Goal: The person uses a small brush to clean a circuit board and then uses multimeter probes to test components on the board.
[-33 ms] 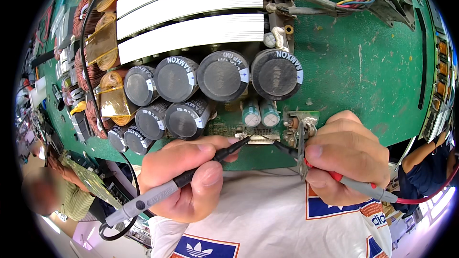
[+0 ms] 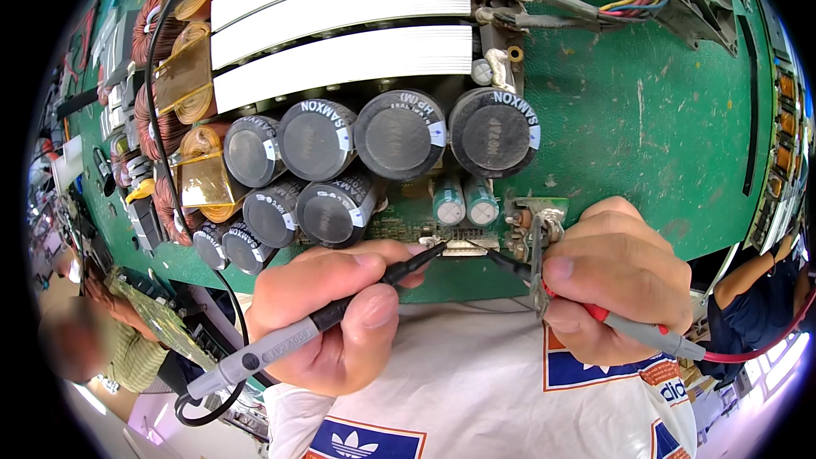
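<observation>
My left hand [image 2: 327, 314] is closed around a grey and black test probe [image 2: 272, 347], whose tip reaches the white pin connector [image 2: 472, 247] at the near edge of a circuit board [image 2: 395, 226]. From the other side, my right hand [image 2: 625, 276] grips a red and grey test probe [image 2: 633, 330], its black tip angled toward the same connector. Whether either tip touches a pin is too small to tell. Two small green capacitors [image 2: 449, 206] stand just behind the connector. Beside my right fingers rises a small board with a grey-coated part [image 2: 537, 242].
Large black capacitors [image 2: 399, 138], white finned heatsinks [image 2: 340, 55] and copper coils [image 2: 198, 157] fill the board. A black cable [image 2: 151, 110] crosses its left side. A fan [image 2: 693, 0] with wires lies far right on the green mat [image 2: 629, 127]. Other people sit at both sides.
The circuit board with its capacitors and heatsinks has shifted very slightly to the right in view. Both hands keep their grip on the probes, nearly still.
</observation>
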Available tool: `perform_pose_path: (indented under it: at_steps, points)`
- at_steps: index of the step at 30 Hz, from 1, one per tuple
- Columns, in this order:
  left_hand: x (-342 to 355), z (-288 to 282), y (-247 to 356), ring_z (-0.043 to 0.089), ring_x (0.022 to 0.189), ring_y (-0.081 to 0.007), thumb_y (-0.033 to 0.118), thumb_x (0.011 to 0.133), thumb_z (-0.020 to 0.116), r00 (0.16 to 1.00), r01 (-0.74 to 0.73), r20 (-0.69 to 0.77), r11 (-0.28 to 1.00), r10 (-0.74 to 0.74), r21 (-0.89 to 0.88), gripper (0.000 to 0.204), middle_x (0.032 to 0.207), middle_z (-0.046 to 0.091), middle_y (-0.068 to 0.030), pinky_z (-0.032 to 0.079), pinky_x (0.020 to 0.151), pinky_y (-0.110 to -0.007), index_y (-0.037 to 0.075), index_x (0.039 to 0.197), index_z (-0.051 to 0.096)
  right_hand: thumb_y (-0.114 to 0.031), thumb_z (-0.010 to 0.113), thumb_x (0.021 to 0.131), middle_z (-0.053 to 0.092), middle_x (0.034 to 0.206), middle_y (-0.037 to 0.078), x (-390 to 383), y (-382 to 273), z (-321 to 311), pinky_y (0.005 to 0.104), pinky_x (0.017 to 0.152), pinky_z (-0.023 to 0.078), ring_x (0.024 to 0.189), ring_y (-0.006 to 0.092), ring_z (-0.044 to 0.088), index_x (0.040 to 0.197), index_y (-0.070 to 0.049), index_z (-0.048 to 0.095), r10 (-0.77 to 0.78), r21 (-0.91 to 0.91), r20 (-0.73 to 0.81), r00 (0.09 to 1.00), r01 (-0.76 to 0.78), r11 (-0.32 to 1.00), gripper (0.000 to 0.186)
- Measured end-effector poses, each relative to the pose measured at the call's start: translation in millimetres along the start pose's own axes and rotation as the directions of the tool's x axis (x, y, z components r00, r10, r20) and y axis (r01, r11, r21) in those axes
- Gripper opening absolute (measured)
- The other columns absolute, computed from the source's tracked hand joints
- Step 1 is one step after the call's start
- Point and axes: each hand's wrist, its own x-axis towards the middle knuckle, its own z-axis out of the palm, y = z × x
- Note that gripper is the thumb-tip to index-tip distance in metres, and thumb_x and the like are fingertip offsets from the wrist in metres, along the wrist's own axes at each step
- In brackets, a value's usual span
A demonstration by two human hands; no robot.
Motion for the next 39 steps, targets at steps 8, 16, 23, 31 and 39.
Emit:
perform_pose_path:
  at_steps: [8, 16, 23, 31, 39]
  points:
    - [0.5, -10.5, -4.2, 0.069, 0.066, -0.0218, 0.013, 0.096, 0.063, 0.998, 0.008, 0.069, 0.983, 0.005, -0.182, 0.026, 0.088, 0.069, -0.0257, 0.054, 0.059, -0.028, -0.002, 0.109, 0.047, -0.005, 0.078, 0.080, 0.068, 0.079, 0.011, -0.8, 0.9, 3.1, 0.0348, 0.057, 0.041, 0.062, 0.0230, 0.062, 0.098, 0.005, 0.067, -0.022, -0.018, -0.020, 1.000, 0.021, 1.000, 0.024]
    - [-0.4, 1.1, 2.2, 0.066, 0.054, -0.0191, 0.034, 0.100, 0.061, 0.999, 0.037, -0.034, 0.999, -0.038, -0.016, 0.036, 0.078, 0.069, -0.0190, 0.042, 0.045, -0.019, 0.002, 0.106, 0.046, -0.005, 0.079, 0.078, 0.069, 0.080, 0.012, -0.5, 0.0, 3.8, 0.0355, 0.058, 0.042, 0.063, 0.0231, 0.062, 0.098, 0.004, 0.067, -0.012, -0.021, -0.007, 1.000, 0.012, 1.000, 0.025]
    - [1.0, 1.7, 2.4, 0.066, 0.053, -0.0193, 0.034, 0.100, 0.061, 0.999, 0.036, -0.018, 0.999, -0.036, -0.019, 0.035, 0.078, 0.068, -0.0190, 0.042, 0.044, -0.020, 0.002, 0.105, 0.046, -0.006, 0.078, 0.079, 0.069, 0.080, 0.012, -2.7, -0.3, 4.6, 0.0356, 0.058, 0.042, 0.064, 0.0232, 0.063, 0.098, 0.003, 0.067, -0.008, -0.040, -0.021, 1.000, 0.007, 0.999, 0.024]
    - [1.6, 1.3, 2.5, 0.066, 0.054, -0.0192, 0.033, 0.100, 0.061, 0.999, 0.036, -0.014, 0.999, -0.037, -0.023, 0.034, 0.077, 0.068, -0.0188, 0.041, 0.044, -0.020, 0.003, 0.105, 0.046, -0.007, 0.077, 0.080, 0.069, 0.081, 0.012, -2.6, -0.8, 3.8, 0.0364, 0.059, 0.043, 0.064, 0.0236, 0.063, 0.098, 0.003, 0.067, 0.000, -0.030, -0.016, 1.000, -0.001, 1.000, 0.023]
    - [1.8, 0.2, 2.1, 0.065, 0.054, -0.0186, 0.032, 0.101, 0.059, 1.000, 0.022, 0.008, 1.000, -0.022, -0.018, 0.032, 0.077, 0.069, -0.0196, 0.041, 0.045, -0.020, 0.003, 0.106, 0.046, -0.004, 0.076, 0.075, 0.068, 0.078, 0.012, -2.1, -3.1, 6.3, 0.0369, 0.059, 0.042, 0.063, 0.0240, 0.062, 0.091, 0.004, 0.067, 0.001, -0.076, -0.037, 0.999, -0.004, 0.997, 0.019]
